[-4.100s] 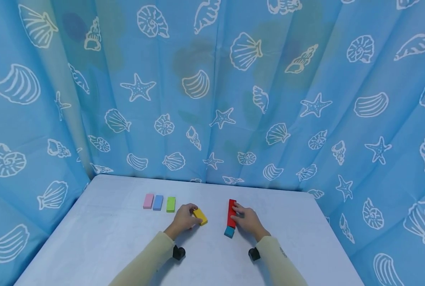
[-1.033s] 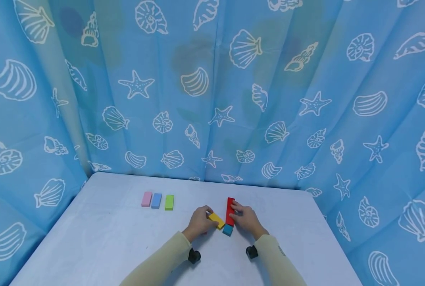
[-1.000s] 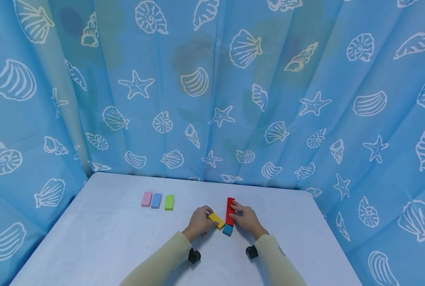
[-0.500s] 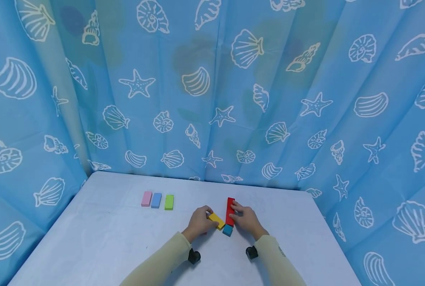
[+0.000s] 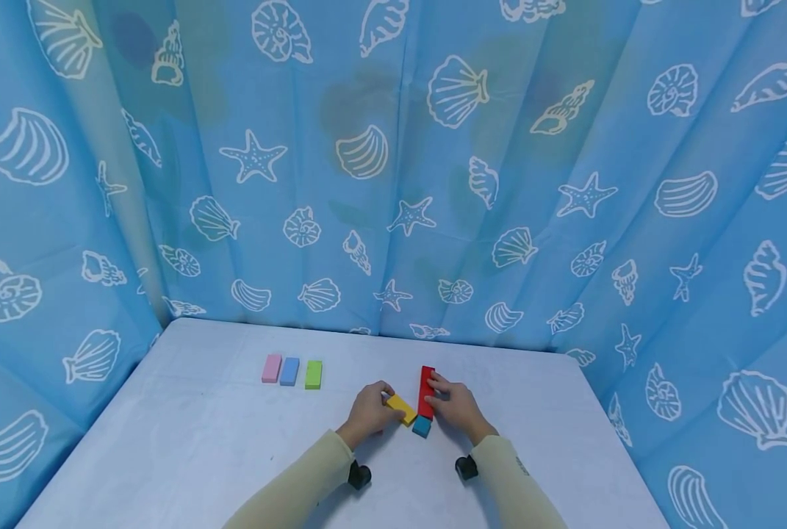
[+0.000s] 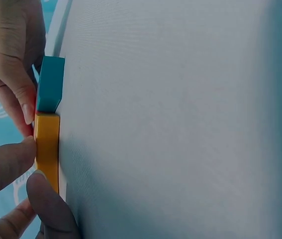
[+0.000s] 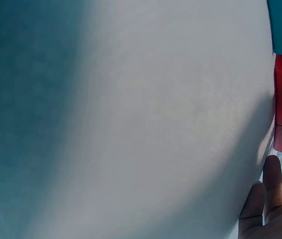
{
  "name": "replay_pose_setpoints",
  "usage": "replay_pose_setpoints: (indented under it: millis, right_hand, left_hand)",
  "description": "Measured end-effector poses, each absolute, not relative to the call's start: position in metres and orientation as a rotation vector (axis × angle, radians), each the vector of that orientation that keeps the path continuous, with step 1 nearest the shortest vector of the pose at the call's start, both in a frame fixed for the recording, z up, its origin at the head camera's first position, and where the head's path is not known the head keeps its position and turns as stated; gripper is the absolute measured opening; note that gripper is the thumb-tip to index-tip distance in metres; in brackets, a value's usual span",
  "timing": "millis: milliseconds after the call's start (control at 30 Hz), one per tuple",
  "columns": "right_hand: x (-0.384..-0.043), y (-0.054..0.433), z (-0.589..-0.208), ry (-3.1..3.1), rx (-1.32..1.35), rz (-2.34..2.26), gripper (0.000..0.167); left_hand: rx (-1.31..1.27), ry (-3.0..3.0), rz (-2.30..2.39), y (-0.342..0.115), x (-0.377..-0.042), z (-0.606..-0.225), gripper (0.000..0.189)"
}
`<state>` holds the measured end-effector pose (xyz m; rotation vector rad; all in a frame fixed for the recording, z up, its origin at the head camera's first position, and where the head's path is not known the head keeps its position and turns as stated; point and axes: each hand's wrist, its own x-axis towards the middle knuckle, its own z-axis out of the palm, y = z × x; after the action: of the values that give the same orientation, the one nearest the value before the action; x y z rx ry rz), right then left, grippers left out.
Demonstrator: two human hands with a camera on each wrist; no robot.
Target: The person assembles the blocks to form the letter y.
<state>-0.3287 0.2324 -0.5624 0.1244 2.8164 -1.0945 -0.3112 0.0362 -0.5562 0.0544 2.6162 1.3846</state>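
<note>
My left hand (image 5: 369, 410) pinches the yellow block (image 5: 402, 410); I'd nudge gently, loose-fingered right hand (image 5: 459, 405) steadying the red blocks (image 5: 425, 391).

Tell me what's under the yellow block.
White tabletop shows beside the yellow block, which the left hand holds; whatever is directly beneath it is covered and can't be seen.

Left sleeve (image 5: 294, 481): long, pale yellow cloth, ending at the wrist
Right sleeve (image 5: 515, 488): matching pale yellow, long
Sleeve marking (image 5: 522, 466): dark, by the right cuff, too small to read
Left wrist camera (image 5: 360, 475): compact black body, rounded toward the right
Right wrist camera (image 5: 466, 468): also black, rounded toward the left
Left hand (image 5: 368, 413): bare
Right hand (image 5: 461, 409): bare
</note>
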Motion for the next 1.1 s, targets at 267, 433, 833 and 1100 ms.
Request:
replay_pose_setpoints:
  millis: [267, 433, 833, 1100]
  right_hand:
    - [-0.328, 0.227, -0.56, 2.828, 0.116, -1.103, 0.053]
    - [-0.328, 0.227, -0.56, 2.834, 0.093, -1.111, 0.052]
    - [-0.326, 0.229, -0.559, 2.828, 0.082, -1.118, 0.052]
    - [-0.323, 0.228, -0.56, 2.821, 0.104, -1.112, 0.052]
  left_hand:
    - [0.062, 2.575, 1.444, 0.029, -0.31, -0.555, 0.04]
    - [0.086, 2.535, 1.484, 0.018, -0.311, -0.554, 0.039]
    - [0.099, 2.523, 1.543, -0.026, -0.32, -0.548, 0.041]
    - [0.111, 2.482, 1.551, -0.043, -0.322, -0.541, 0.04]
